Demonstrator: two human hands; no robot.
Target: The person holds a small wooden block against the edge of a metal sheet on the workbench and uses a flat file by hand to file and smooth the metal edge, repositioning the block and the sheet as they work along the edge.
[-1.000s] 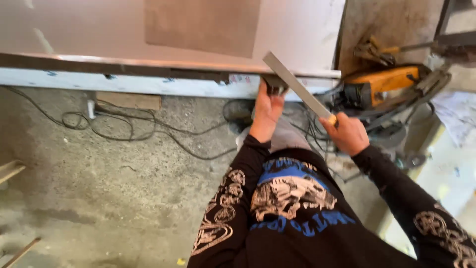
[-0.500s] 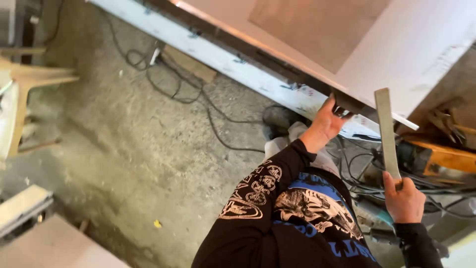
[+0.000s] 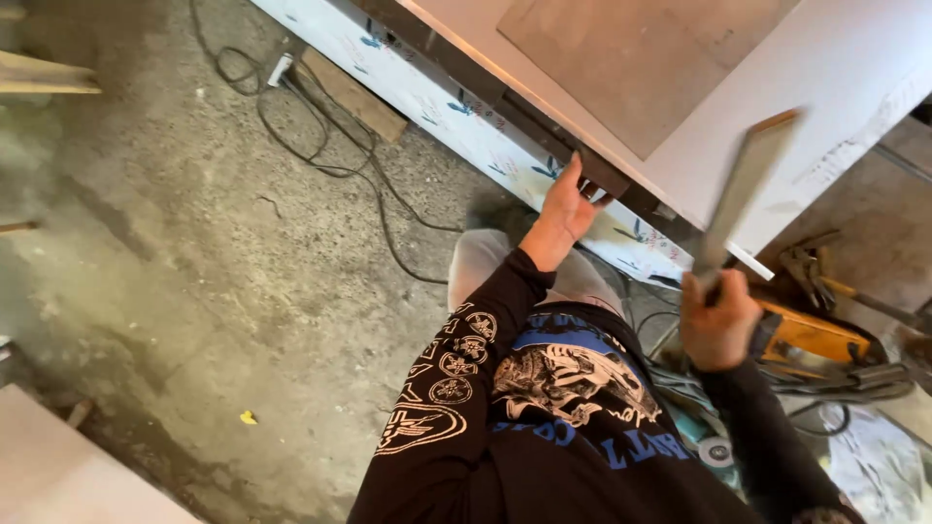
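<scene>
Far left of frame: bare grey concrete floor (image 3: 175,252), a small yellow scrap (image 3: 249,417) lying on it at lower left. Upper left: loose black cables (image 3: 320,146) snake across the floor next to a short flat wooden block (image 3: 354,95). Running diagonally from top centre toward the right: large white flat panel counter (image 3: 854,78) with a brown rectangular sheet (image 3: 641,58) lying on top; below its edge, a white strip with blue marks (image 3: 437,107). Centre: left hand (image 3: 566,207), arm in a black printed sleeve, reaches up to the dark metal bar (image 3: 544,136) under the counter edge; fingers curled over the bar's end, clamped on it. Right of centre: right hand (image 3: 718,325) closed in a fist around the lower end of a long flat grey metal strip (image 3: 743,189); strip stands nearly upright, tilted slightly right, motion-blurred, its upper end overlapping the counter surface in the picture. Can't tell if it touches the counter. Far right, on the floor behind the right hand: orange-yellow power tool (image 3: 811,335), metal pliers (image 3: 806,262) just above it, more tangled cable around both.
</scene>
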